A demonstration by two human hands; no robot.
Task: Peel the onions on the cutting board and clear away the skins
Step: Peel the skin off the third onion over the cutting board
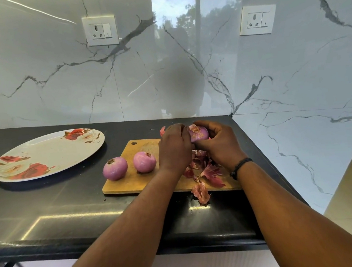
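Three onions in all: two peeled ones (115, 168) (144, 161) sit on the left half of the cutting board (132, 177), root ends up; the third onion (199, 133) is raised above the board's far right corner, gripped by the left hand (175, 147) and right hand (218, 145); loose skins (208, 173) litter the board's right side, one skin (201, 192) overhanging its near edge; one floral plate (45, 154) lies left of the board; no legible writing.

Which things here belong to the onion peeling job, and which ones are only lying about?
Belong to the job:
- purple onion held in both hands
- left hand, right hand
- two peeled purple onions
- wooden cutting board
- loose reddish onion skins

Just lying about:
- white oval plate with red roses
- two white wall sockets
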